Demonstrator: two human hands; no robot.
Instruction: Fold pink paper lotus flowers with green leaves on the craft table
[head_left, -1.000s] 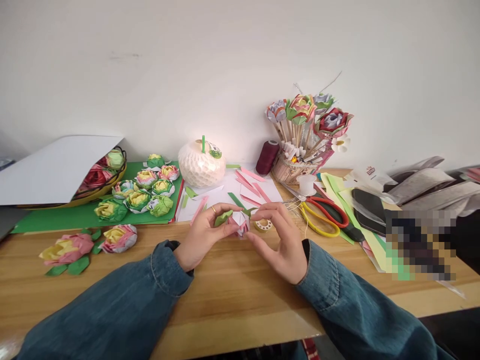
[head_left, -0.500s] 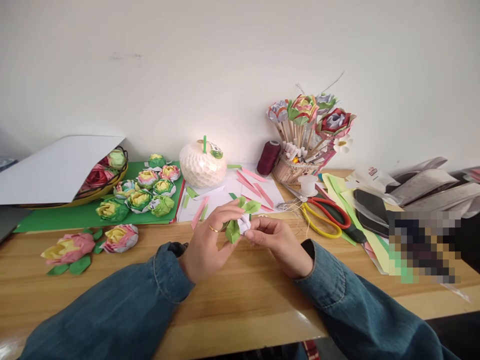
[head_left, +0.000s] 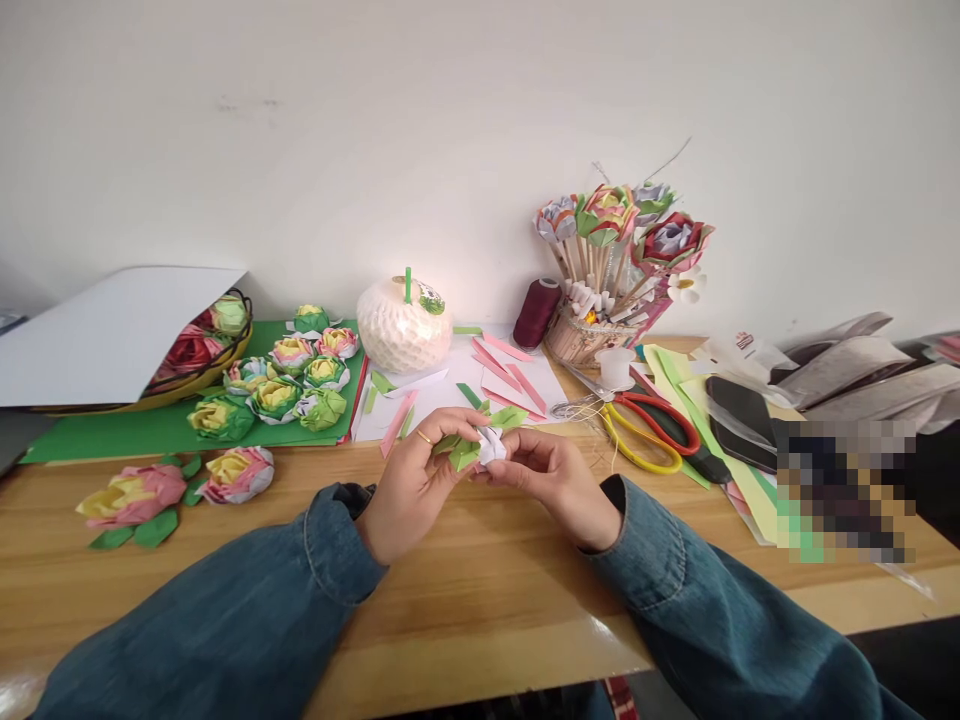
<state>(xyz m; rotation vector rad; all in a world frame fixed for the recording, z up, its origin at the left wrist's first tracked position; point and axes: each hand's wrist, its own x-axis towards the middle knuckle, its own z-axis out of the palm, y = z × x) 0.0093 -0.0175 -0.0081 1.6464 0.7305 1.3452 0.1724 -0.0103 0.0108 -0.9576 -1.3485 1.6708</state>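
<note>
I have both hands closed on a half-built paper flower (head_left: 484,441), held just above the near part of the wooden counter (head_left: 465,590), straight ahead of me. My left hand (head_left: 420,470) pinches the green leaf folds on the flower's left side with thumb and fingers curled in; a ring shows on one finger. My right hand (head_left: 551,475) grips the white and pink core from the right, fingertips closed around it. The piece sits between the two sets of fingertips, so neither hand is nearer than the other; its green points splay left and away from me. I cannot tell how the underside is folded. Behind it lie pink paper strips (head_left: 510,375) on white sheets, and red-and-yellow scissors (head_left: 649,430) lie just to the right. Finished paper flowers (head_left: 285,385) sit well apart on the left.
</note>
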